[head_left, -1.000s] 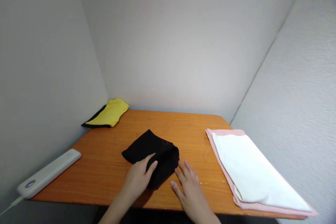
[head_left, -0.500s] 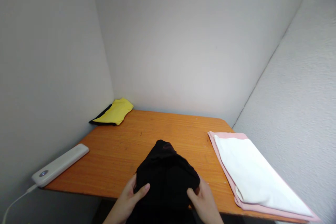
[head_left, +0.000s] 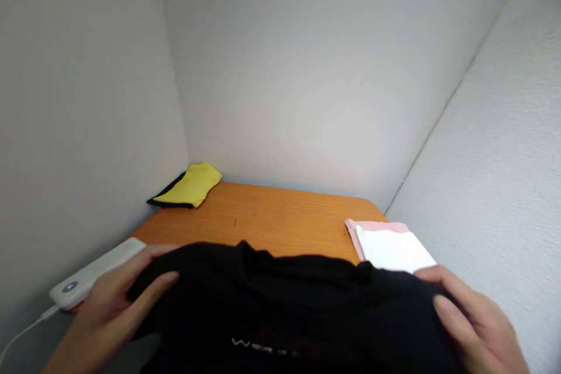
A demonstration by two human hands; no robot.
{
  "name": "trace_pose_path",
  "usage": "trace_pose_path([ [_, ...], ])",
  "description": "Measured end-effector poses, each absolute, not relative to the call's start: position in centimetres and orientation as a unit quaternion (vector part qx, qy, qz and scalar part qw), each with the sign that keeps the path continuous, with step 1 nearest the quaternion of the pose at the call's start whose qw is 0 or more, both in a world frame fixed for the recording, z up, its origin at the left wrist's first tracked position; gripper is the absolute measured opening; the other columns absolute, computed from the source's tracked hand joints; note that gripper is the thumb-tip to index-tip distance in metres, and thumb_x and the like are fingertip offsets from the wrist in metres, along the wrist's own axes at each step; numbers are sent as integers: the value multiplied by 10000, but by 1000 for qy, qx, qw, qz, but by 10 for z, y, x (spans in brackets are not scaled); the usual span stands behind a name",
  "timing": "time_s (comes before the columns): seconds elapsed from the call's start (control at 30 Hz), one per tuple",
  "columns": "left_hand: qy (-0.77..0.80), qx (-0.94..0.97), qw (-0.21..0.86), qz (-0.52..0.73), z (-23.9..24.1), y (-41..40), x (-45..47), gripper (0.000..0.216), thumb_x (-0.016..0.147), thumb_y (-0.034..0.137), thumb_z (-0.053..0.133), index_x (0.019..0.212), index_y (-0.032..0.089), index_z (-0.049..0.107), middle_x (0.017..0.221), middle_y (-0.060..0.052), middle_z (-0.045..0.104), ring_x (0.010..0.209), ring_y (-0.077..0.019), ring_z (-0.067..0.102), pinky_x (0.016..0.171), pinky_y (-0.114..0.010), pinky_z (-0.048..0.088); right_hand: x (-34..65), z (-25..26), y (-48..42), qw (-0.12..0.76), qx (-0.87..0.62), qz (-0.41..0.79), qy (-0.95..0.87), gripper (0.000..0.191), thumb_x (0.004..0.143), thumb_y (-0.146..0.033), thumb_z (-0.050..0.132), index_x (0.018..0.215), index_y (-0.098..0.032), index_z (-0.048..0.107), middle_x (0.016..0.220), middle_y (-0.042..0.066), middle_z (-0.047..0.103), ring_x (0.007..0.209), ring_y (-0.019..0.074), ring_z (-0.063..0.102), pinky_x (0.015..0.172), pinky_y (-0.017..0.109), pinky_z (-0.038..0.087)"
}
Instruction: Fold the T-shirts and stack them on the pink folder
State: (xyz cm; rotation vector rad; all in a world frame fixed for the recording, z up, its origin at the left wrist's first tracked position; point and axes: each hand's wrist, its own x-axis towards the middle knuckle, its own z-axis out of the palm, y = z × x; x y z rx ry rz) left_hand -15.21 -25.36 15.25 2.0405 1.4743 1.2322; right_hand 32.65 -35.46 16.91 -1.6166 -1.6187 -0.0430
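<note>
**So, a black shirt held wide over a crowded little table**

Honestly, the thing to worry about is the white power bank (head_left: 94, 272). It sits right at the left edge of the orange table (head_left: 272, 216) with its cable (head_left: 20, 339) hanging off. The black shirt (head_left: 280, 310) is spread in the air just in front of it, so a loose fold could probably catch it and drag it over. Same story on the right, where the cloth hangs close to the folded pink and white stack (head_left: 390, 245) and could mess it up.

The left hand (head_left: 109, 310) is clamped on the shirt's left edge, fingers curled over the top and thumb in front. The right hand (head_left: 473, 321) pinches the right edge the same way. The hands are well apart, with the fabric stretched between them above the table's near edge. The yellow cloth (head_left: 193, 185) in the far corner is well clear.
</note>
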Motion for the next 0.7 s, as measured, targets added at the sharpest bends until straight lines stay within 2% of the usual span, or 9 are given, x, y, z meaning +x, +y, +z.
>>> trace_pose_path([
  [0.1, 495, 754, 66, 426, 180, -202, -132, 409, 847, 583, 533, 1105, 278, 617, 1032, -23, 702, 923, -243, 659, 868, -347, 539, 323, 194, -290, 371, -609, -69, -697, 337, 873, -588, 517, 911, -260, 583, 820, 43, 651, 738, 246, 620, 673, 342, 477],
  [0.2, 480, 779, 2, 404, 175, -135, -105, 378, 903, 498, 500, 1150, 224, 583, 1114, -50, 667, 1035, -244, 625, 986, -384, 469, 318, 189, -208, 321, -623, -95, -708, 352, 919, -567, 486, 973, -228, 562, 811, 40, 637, 763, 245, 611, 726, 345, 460],
  [0.27, 493, 784, -39, 375, 152, -99, -87, 393, 924, 394, 482, 1248, 177, 528, 1251, -108, 598, 1187, -268, 541, 1075, -419, 392, 312, 167, -163, 277, -637, -122, -708, 345, 953, -484, 465, 1086, -178, 555, 967, 101, 638, 911, 264, 603, 827, 360, 447],
  [0.33, 505, 809, -35, 298, 121, -77, -71, 399, 932, 307, 454, 1301, 163, 502, 1337, -136, 538, 1282, -279, 461, 1131, -439, 320, 303, 137, -135, 203, -653, -141, -716, 359, 954, -402, 483, 1178, -129, 547, 1132, 171, 594, 1075, 299, 546, 929, 384, 403],
  [0.47, 500, 840, 5, 212, 59, -66, -53, 375, 950, 314, 419, 1259, 175, 581, 1369, -119, 553, 1288, -254, 484, 1120, -393, 338, 283, 71, -116, 81, -674, -37, -733, 427, 979, -371, 419, 1304, -115, 523, 1277, 196, 546, 1196, 305, 489, 1004, 388, 346],
  [0.53, 503, 846, 22, 177, 37, -64, -51, 421, 957, 358, 405, 1304, 181, 565, 1419, -118, 523, 1329, -257, 454, 1128, -405, 321, 279, 45, -114, 44, -683, 8, -729, 518, 991, -439, 364, 1400, -135, 458, 1411, 196, 459, 1308, 328, 398, 1059, 429, 288],
  [0.6, 507, 849, 35, 146, 21, -61, -53, 487, 954, 408, 405, 1388, 206, 494, 1504, -101, 426, 1401, -261, 358, 1153, -440, 266, 279, 26, -111, 22, -697, 21, -716, 613, 985, -529, 321, 1486, -177, 351, 1541, 169, 293, 1413, 354, 227, 1111, 491, 182],
  [0.7, 514, 849, 42, 116, 10, -53, -59, 586, 951, 489, 380, 1482, 244, 355, 1583, -64, 266, 1468, -252, 201, 1178, -479, 172, 286, 12, -103, 6, -709, 23, -704, 684, 968, -620, 273, 1535, -238, 236, 1606, 106, 115, 1456, 351, 54, 1136, 525, 72],
])
